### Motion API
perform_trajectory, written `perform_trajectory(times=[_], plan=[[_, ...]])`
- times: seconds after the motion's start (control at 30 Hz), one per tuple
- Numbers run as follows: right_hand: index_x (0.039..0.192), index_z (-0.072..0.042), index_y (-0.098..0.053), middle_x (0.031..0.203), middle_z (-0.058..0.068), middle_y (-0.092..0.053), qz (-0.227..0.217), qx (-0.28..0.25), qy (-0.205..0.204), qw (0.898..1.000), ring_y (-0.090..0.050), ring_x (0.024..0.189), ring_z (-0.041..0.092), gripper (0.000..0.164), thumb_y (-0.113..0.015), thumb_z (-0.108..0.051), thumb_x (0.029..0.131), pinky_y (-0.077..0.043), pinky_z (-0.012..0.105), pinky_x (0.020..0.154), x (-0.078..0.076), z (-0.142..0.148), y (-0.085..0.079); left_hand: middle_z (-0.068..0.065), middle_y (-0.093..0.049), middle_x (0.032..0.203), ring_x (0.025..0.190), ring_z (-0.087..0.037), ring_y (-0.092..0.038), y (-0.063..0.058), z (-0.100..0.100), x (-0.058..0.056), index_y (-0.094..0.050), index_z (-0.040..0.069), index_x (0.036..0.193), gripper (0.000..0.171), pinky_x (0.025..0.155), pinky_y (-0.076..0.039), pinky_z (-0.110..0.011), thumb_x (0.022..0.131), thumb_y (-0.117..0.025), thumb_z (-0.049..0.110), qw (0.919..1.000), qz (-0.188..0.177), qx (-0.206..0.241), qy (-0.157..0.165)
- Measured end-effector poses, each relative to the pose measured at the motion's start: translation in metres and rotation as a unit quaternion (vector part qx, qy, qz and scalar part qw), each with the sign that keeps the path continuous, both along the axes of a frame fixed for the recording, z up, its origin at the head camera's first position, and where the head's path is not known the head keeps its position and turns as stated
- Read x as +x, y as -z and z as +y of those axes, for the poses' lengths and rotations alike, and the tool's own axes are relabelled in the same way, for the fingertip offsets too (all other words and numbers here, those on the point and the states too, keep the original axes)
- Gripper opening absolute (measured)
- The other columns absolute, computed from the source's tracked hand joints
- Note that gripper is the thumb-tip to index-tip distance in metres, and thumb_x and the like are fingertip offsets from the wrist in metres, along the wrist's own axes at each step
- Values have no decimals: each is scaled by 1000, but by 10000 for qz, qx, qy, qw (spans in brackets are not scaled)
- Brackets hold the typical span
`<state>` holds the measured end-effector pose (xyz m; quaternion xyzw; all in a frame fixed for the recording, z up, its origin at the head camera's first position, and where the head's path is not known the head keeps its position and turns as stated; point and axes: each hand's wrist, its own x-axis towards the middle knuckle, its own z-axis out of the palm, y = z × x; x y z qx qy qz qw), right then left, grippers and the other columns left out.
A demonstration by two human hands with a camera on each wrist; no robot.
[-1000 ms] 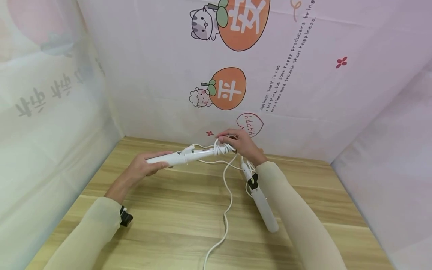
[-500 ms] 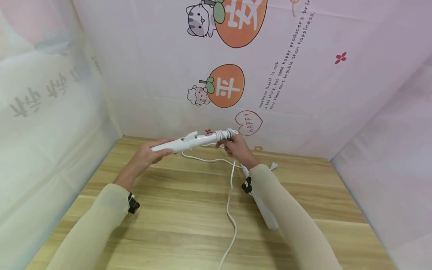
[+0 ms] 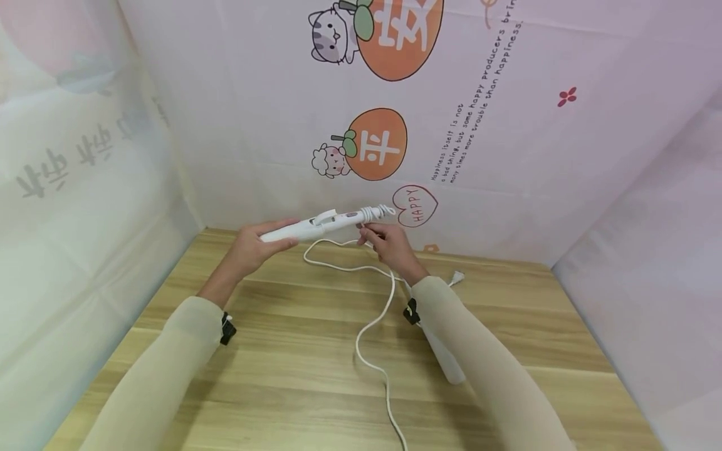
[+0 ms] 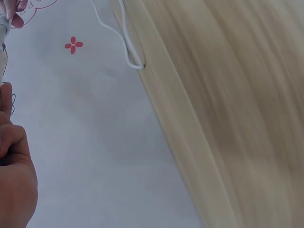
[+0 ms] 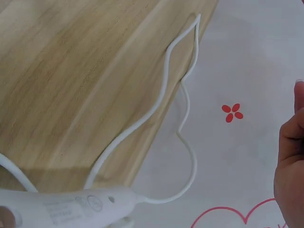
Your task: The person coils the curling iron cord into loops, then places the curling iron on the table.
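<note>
My left hand [image 3: 245,254] holds a white curling iron [image 3: 293,233] by its thick end, raised above the back of the table. Its small lever sticks up, and cord coils [image 3: 372,214] wrap its far end. My right hand [image 3: 392,247] pinches the white cord [image 3: 361,338] just below those coils. From there the cord hangs and runs toward the table's front edge. A second white appliance [image 3: 442,354] of similar shape lies partly hidden under my right forearm; its labelled handle [image 5: 71,209] shows in the right wrist view. Part of my left hand [image 4: 16,175] appears in the left wrist view.
A white plug [image 3: 457,277] lies right of my right wrist. More cord [image 3: 344,269] loops across the back of the wooden table [image 3: 271,363]. Printed cloth walls [image 3: 254,125] stand behind and at both sides.
My left hand has raised the curling iron and moved slightly right. My right hand has moved from above the coiled end to below it. The hanging cord has shifted.
</note>
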<state>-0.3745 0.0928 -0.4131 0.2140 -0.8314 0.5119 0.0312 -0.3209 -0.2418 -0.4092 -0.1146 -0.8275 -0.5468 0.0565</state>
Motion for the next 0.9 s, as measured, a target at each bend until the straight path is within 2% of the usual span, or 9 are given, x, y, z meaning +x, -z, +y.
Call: perform_trajectory(times=[0.13,0.27,0.43,0.5,0.7,0.83,0.9], plan=[[120,-4,-79,99,22,-76,-72,172,-29,9998,-44,52,8,26,-64,-23,112,-39,22,45,6,-4,-6,-10,-73,143,88,-23,-56,-3,0,2,-74,28,143,56,64,-46,-26,92,-89,43,9990,265,-332,-171],[115,-3,-75,98,19,-72,-482,0,-112,9988,-46,54,9,26,-64,-26,113,-44,24,46,10,-6,-11,-11,-76,137,80,-23,-55,-3,0,2,-75,30,142,53,58,-45,-27,92,-89,41,9958,617,-618,-265],[119,-3,-72,103,24,-69,-1005,-209,-258,9944,-44,56,9,25,-61,-25,114,-44,25,46,14,-7,-16,-14,-76,136,78,-24,-59,-3,-1,0,-76,28,141,51,55,-46,-27,93,-90,37,9903,1020,-865,-380],[122,-4,-72,102,21,-69,-1060,-143,-332,9937,-44,57,9,25,-59,-24,115,-43,26,47,14,-6,-17,-15,-75,137,78,-24,-61,-4,-2,1,-76,25,140,50,53,-47,-27,93,-89,34,9882,1132,-906,-485],[128,1,-69,98,7,-70,-593,-61,-384,9975,-44,62,9,28,-50,-18,118,-40,23,54,10,-8,-26,-16,-72,142,83,-28,-63,-9,-7,3,-75,25,141,50,55,-50,-28,94,-88,36,9882,1099,-764,-740],[128,3,-68,104,12,-71,-51,-43,-411,9991,-52,81,13,30,-49,-17,118,-43,25,74,7,-9,-36,-13,-72,144,86,-28,-62,-15,-11,5,-74,29,142,52,57,-50,-28,94,-87,42,9904,932,-679,-768],[125,2,-69,107,16,-73,352,164,-426,9983,-58,93,16,28,-50,-17,117,-45,28,84,7,-8,-40,-13,-72,144,86,-27,-60,-20,-16,7,-73,30,143,53,59,-49,-28,94,-87,45,9916,803,-709,-720]])
